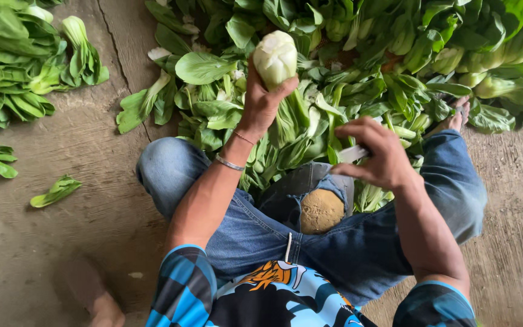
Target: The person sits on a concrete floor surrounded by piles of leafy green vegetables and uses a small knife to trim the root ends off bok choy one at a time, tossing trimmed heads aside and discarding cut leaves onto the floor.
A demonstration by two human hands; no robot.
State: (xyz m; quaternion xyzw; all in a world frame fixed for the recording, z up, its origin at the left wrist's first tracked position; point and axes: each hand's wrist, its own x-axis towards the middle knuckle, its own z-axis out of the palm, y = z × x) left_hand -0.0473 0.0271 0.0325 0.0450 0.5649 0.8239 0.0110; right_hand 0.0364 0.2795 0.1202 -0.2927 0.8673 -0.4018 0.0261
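Observation:
My left hand (263, 100) is raised and grips a head of bok choy (275, 57) by its pale white base, leaves hanging down toward my lap. My right hand (378, 154) is closed around a small knife (352, 154), whose pale blade points left toward the vegetable. The two hands are apart, the knife a little below and right of the bok choy. I sit cross-legged in blue jeans (243, 224) with a torn knee.
A large heap of bok choy (394, 54) lies in front of my legs. A second pile (13, 66) lies at the far left, with loose leaves (55, 191) on the bare concrete floor (43, 254). My foot (458, 118) shows at right.

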